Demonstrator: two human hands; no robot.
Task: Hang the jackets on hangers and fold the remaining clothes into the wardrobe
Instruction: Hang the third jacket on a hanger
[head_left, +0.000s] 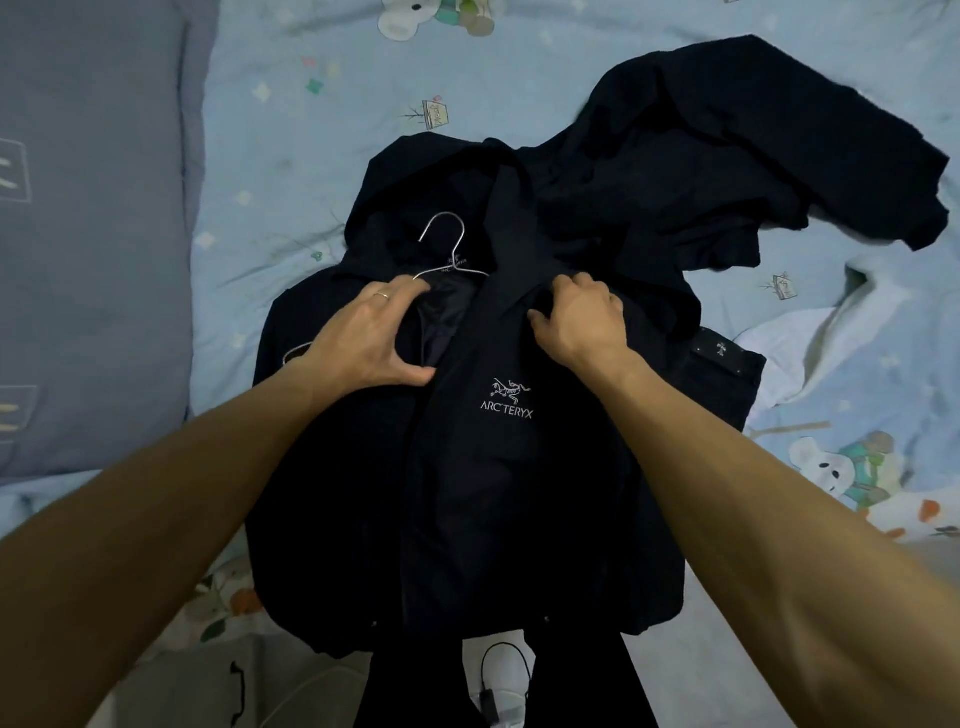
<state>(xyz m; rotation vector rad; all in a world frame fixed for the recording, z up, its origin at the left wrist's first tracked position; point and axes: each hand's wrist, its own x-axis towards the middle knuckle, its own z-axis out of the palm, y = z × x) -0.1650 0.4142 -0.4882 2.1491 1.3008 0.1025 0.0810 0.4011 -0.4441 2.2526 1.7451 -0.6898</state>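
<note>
A black hooded jacket (498, 467) with a white chest logo lies front up on the bed. A thin metal hanger (447, 244) sits inside its collar, the hook lying on the hood. My left hand (369, 338) holds the jacket's left front edge by the collar, thumb under the fabric. My right hand (576, 322) grips the right front panel near the collar, fingers curled into the cloth. More dark clothes (727, 171) lie crumpled behind the jacket to the right.
The bed has a light blue printed sheet (291, 130). A grey-blue pillow (88, 249) lies at the left. A dark garment with a small label (722, 364) lies beside the jacket at right. A cable and charger (493, 686) lie on the floor below.
</note>
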